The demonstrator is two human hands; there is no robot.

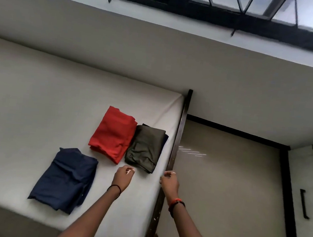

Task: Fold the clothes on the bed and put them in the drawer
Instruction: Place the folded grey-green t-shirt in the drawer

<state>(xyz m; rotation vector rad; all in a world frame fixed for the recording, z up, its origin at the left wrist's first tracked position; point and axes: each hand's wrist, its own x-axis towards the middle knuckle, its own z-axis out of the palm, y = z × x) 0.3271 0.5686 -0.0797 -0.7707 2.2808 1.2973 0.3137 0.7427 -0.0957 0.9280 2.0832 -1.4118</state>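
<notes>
Three folded garments lie on the white bed (38, 107): a navy one (65, 180) nearest me, a red one (114, 133) beyond it, and an olive one (145, 147) beside the red one, with a dark garment peeking out under it. My left hand (123, 177) hovers over the mattress just in front of the olive garment, fingers loosely curled and holding nothing. My right hand (169, 182) is at the bed's dark wooden side rail (179, 135), fingers curled at its edge. No drawer is recognisable in view.
Right of the rail lies beige floor (222, 182) edged by a black skirting. A white cabinet door with a black handle (304, 205) stands at the far right. A grey wall and a dark-framed window (239, 4) run behind the bed.
</notes>
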